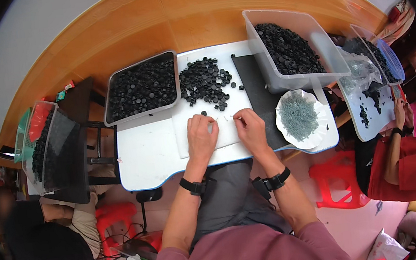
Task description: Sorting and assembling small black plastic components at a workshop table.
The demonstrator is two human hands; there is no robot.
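My left hand [201,137] rests on a white sheet [184,143] on the table, thumb and fingers closed in a pinch. Across a small gap, my right hand [251,130] is also pinched. What either hand holds, if anything, is too small to make out. A few tiny pale bits [226,118] lie between them. One round black cap [203,113] sits just beyond my left fingertips. Farther back spreads a loose pile of black caps [205,79]. Right of my right hand stands a white scalloped dish [323,132] heaped with small grey-green pieces [297,115].
A metal tray [178,77] of black caps is at the back left. A translucent bin [333,54] with more stands at the back right, beside a dark mat [256,81]. One person [407,164] works at the right table; another [50,235] sits at left. Red stools [338,179] flank me.
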